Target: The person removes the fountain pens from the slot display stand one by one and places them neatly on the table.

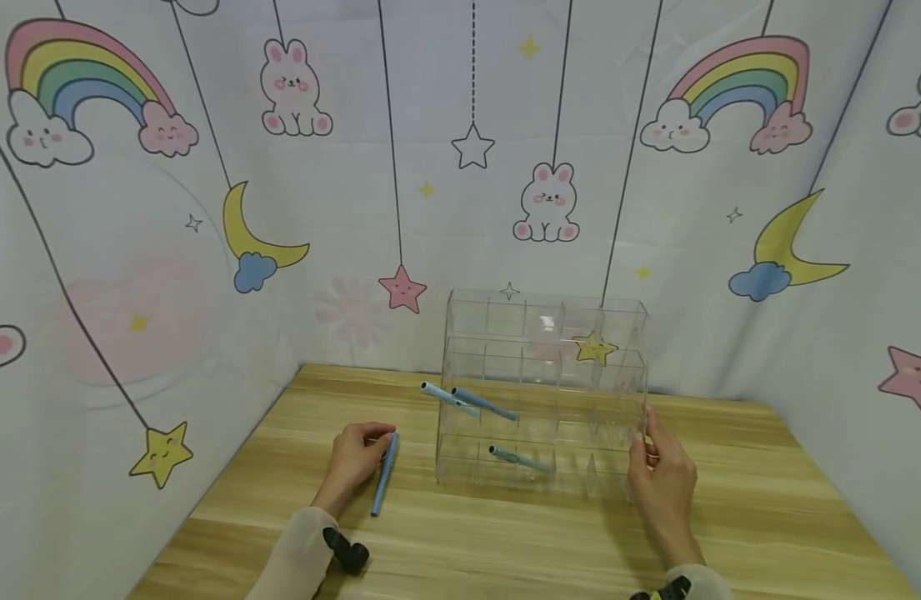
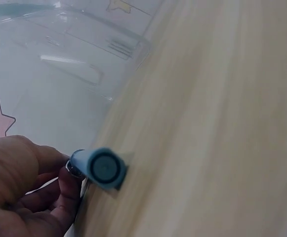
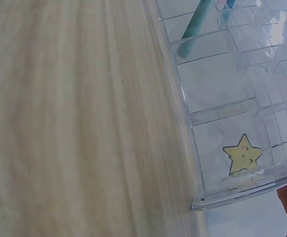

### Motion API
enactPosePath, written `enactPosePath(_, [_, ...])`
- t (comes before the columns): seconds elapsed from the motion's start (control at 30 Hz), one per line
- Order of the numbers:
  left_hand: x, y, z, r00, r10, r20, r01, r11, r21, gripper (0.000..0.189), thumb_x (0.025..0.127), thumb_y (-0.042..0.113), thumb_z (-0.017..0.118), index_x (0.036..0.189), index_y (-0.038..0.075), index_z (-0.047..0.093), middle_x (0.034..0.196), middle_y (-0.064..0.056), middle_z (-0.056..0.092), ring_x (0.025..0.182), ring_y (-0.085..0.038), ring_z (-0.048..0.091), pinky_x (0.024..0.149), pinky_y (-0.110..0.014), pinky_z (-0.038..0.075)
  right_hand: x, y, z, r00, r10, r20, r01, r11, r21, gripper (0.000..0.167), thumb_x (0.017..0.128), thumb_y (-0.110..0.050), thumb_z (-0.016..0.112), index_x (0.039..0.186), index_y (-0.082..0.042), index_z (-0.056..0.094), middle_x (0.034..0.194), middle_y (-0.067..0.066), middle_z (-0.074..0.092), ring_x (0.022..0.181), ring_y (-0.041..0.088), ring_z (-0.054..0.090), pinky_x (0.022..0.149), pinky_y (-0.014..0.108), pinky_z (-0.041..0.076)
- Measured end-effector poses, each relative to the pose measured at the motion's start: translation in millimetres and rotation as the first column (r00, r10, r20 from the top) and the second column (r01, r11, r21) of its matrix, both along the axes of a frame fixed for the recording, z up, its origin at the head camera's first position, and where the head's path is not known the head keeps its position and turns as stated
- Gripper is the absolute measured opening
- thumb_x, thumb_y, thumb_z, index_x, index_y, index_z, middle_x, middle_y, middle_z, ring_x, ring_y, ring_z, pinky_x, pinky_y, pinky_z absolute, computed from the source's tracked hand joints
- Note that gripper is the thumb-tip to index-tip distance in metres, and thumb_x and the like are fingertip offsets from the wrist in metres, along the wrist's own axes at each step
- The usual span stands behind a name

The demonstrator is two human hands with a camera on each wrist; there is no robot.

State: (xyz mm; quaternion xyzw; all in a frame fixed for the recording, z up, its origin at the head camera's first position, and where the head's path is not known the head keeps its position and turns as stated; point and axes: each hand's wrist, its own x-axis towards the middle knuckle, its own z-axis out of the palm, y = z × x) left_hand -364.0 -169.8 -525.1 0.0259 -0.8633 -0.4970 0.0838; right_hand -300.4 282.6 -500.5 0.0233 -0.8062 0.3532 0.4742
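A blue marker [image 1: 383, 479] slants beside the left end of a clear plastic rack [image 1: 460, 446]. My left hand [image 1: 357, 457] pinches it near its far end between thumb and fingers. In the left wrist view the round, dark-ringed end of the marker [image 2: 105, 167] faces the camera. At the rack's right side, my right hand [image 1: 664, 473] holds the side edge, its index finger lying along the panel. Two blue markers, a light one [image 1: 448, 398] and a darker one [image 1: 484, 403], stick out of a middle tier. A green marker [image 1: 518, 458] lies in the bottom tier.
The rack stands on a wood-grain table [image 1: 505, 542], near its back edge. Behind and beside it hangs a white cloth [image 1: 340, 217] printed with rainbows, rabbits, moons and stars. The yellow star [image 3: 243, 155] shows through the rack.
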Motion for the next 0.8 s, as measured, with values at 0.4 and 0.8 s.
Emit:
enactPosePath(0.4, [-1.1,-0.7,-4.3,0.999,-0.003,-0.053,0.002,1.000,-0.015,0.016,0.096,0.007,0.074,0.110,0.006,0.083,0.104,-0.013,0.082,0.077,-0.007,0.068,0.066,-0.019,0.052,2.1,-0.8,-0.3,1.000,0.001,0.017,-0.001,1.000,-0.012,0.052,0.093,0.010,0.069,0.144,0.000,0.065,0.113,0.028,0.078,0.089,-0.036,0.045,0.069,-0.005,0.044])
enactPosePath(0.8, [-1.1,0.2,-4.3,0.993,-0.028,-0.116,0.020,0.998,-0.067,0.019,0.092,0.008,0.081,0.111,0.004,0.081,0.095,-0.012,0.081,0.079,-0.012,0.070,0.068,-0.021,0.053,0.3,-0.2,-0.7,1.000,0.005,-0.004,-0.005,1.000,0.004,0.053,0.091,0.012,0.070,0.142,0.002,0.066,0.107,0.027,0.078,0.089,-0.034,0.044,0.069,-0.005,0.043])
